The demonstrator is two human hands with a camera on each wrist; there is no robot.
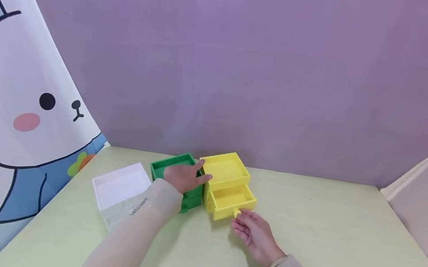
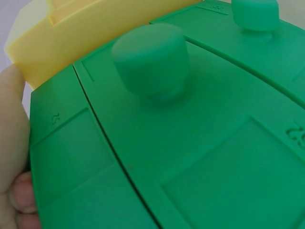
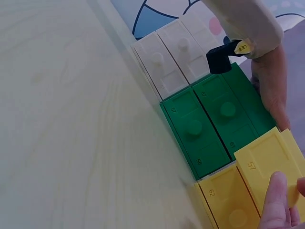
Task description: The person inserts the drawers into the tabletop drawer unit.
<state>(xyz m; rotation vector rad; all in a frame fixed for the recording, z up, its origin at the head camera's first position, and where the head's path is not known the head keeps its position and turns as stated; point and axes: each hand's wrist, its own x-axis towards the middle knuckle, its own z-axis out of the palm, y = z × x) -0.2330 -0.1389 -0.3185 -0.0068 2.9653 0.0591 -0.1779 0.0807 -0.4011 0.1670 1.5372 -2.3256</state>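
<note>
A small yellow drawer box point(image 1: 226, 170) has its upper drawer point(image 1: 230, 199) pulled out towards me, and no contents show in it. With thumb and fingers my right hand point(image 1: 259, 237) pinches the round knob point(image 1: 236, 213) of that drawer. My left hand point(image 1: 183, 178) reaches across the green drawer box point(image 1: 170, 162), its extended fingers resting at the left rim of the yellow box. In the right wrist view the lower yellow drawer point(image 3: 224, 191) sits closed. Both green drawer fronts point(image 2: 138, 129) are flush, each with a round knob.
Left of the green box stands a white drawer box point(image 1: 121, 186), partly behind my left sleeve. All three boxes stand side by side on a pale wooden table point(image 1: 325, 236). A purple backdrop point(image 1: 265, 77) rises behind the table, and a rabbit-print cloth point(image 1: 12, 82) hangs at left.
</note>
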